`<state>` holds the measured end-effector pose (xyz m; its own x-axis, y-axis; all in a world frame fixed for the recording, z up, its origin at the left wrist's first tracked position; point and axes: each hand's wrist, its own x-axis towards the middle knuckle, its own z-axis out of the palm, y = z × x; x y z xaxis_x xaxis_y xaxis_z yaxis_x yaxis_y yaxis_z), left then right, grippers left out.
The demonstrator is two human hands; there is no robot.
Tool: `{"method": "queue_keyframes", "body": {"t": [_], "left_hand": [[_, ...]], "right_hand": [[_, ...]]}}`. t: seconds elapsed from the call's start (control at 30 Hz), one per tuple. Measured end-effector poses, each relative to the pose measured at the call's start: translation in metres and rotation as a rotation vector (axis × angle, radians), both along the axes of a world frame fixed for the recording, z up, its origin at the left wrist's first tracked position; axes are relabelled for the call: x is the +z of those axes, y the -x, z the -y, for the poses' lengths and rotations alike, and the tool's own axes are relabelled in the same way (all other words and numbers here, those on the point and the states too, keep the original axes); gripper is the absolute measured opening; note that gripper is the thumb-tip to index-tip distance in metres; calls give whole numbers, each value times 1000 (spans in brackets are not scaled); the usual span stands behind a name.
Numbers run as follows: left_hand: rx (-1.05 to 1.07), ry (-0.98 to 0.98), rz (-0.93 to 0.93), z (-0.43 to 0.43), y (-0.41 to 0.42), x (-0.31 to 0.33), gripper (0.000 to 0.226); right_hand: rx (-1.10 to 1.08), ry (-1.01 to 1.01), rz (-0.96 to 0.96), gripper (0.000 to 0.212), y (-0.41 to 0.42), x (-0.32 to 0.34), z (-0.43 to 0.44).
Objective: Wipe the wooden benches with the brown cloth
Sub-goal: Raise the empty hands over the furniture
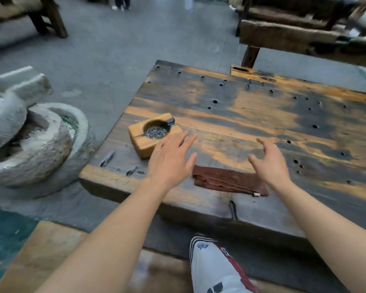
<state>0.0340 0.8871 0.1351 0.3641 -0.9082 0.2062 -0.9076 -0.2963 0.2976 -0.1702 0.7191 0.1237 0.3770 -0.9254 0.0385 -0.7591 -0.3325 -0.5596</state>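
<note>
A folded brown cloth lies flat near the front edge of a worn wooden table full of small holes. My left hand hovers over the table just left of the cloth, fingers straight and spread, holding nothing. Just right of the cloth, my right hand is held above the table with fingers spread and slightly bent, also empty. A light wooden bench runs under my arms at the bottom. Another wooden bench stands beyond the table at the upper right.
A square wooden ashtray with dark ash sits on the table just ahead of my left hand. Stacked stone basins stand on the grey floor at the left. My trouser leg is between bench and table. A person's feet show far off.
</note>
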Motion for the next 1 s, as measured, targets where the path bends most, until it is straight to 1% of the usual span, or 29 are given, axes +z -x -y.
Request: {"method": "queue_keyframes", "body": {"t": [0.07, 0.17, 0.23, 0.37, 0.5, 0.63, 0.73, 0.87, 0.93, 1.0], "left_hand": [[25, 87, 54, -38, 11, 38, 55], [62, 206, 73, -93, 39, 99, 60], [36, 268, 70, -115, 59, 138, 61], [-56, 419, 70, -132, 94, 200, 61], [-140, 509, 129, -126, 134, 251, 64], [-190, 565, 193, -116, 175, 280, 67], [-246, 564, 226, -104, 216, 295, 70], [-326, 603, 254, -79, 301, 309, 70], [-341, 657, 224, -65, 357, 316, 69], [-365, 690, 208, -50, 429, 316, 69]], "right_hand": [[49, 154, 26, 58, 21, 41, -30], [77, 330, 63, 59, 50, 102, -87], [85, 423, 74, 63, 58, 142, -122], [165, 554, 158, 76, 64, 215, -167], [153, 655, 254, 82, 92, 272, -186], [157, 655, 374, 78, 128, 302, -190], [103, 627, 468, 76, 174, 310, -189], [21, 648, 421, 77, 276, 317, -179], [-3, 664, 391, 77, 339, 318, -173], [-31, 675, 382, 76, 416, 315, -170]]}}
